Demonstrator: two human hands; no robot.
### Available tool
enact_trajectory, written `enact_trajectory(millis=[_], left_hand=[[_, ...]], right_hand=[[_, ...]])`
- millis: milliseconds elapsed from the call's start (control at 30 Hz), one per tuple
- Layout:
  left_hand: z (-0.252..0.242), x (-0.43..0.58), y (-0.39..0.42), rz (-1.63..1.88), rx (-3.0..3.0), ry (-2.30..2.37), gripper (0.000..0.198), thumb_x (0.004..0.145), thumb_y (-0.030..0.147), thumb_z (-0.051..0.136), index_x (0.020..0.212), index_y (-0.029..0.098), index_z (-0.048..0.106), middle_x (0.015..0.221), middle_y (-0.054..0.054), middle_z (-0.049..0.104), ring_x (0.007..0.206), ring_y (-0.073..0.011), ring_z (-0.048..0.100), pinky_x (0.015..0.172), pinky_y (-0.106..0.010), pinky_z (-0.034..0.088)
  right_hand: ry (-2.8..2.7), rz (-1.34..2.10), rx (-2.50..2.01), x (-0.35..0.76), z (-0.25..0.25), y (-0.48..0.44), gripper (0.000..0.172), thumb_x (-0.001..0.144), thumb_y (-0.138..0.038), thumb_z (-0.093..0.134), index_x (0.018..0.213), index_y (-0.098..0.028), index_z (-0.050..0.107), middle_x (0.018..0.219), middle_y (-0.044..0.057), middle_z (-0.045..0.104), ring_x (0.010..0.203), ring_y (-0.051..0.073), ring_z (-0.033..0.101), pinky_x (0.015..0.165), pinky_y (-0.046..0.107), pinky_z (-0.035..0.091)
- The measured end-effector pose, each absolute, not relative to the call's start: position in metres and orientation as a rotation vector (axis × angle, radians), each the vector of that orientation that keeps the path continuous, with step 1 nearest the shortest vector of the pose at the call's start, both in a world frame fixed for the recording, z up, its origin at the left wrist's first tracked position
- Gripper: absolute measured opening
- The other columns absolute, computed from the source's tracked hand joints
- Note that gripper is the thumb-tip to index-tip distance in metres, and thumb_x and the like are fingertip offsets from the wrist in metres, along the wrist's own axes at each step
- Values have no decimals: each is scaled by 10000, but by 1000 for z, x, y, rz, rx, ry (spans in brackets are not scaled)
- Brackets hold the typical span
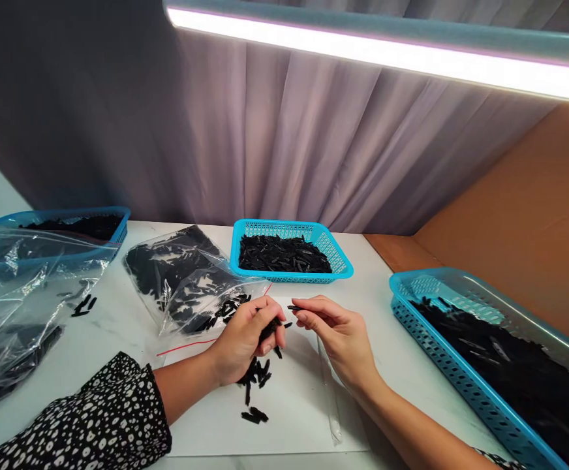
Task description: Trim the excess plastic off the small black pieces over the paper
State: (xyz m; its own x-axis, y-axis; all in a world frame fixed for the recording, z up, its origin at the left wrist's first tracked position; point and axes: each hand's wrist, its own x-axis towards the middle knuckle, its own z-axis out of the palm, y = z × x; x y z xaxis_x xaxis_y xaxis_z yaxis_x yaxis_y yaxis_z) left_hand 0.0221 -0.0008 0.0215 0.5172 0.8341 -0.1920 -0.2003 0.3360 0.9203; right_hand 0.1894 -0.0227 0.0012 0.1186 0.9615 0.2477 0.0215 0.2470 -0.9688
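My left hand is closed around a bunch of small, narrow black pieces, one of them poking out past the fingers. Between thumb and fingertips, my right hand pinches a single black piece, held just apart from the left hand. Below the left hand, loose black pieces lie scattered on a white sheet. Just beyond that hand lies a clear zip bag with a red seal line, and many similar pieces show in it and at its mouth. The exact kind of piece is too small to tell.
A blue basket of black pieces stands at the back middle. Another long blue basket fills the right side, and a third is at the back left. A large clear bag covers the left. A lit tube lamp hangs overhead.
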Motion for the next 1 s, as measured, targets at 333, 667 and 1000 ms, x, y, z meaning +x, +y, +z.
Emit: enact_trajectory(millis=[333,667,1000], left_hand=[[24,22,0,734,918,799,206,792,344,558,885,162,583,581,-12,617,410,-50,326,416,-206,79],[19,23,1,782,978,802,600,827,388,591,1351,105,523,643,16,576,449,-50,313,446,-223,127],[10,22,-3,787,1085,702,617,881,423,584,1429,161,475,728,-5,602,476,-53,350,457,-231,185]], right_hand=[[-1138,1054,-1061,187,2,-22,135,788,-322,709,865,-211,713,756,42,708,638,170,619,594,310,504],[-1231,1220,-1186,184,7,-22,272,815,-462,649,864,-194,640,549,-75,378,488,106,315,463,237,245],[-1296,1094,-1197,184,3,-27,240,803,-420,690,789,-187,743,711,42,703,684,196,596,659,321,463]])
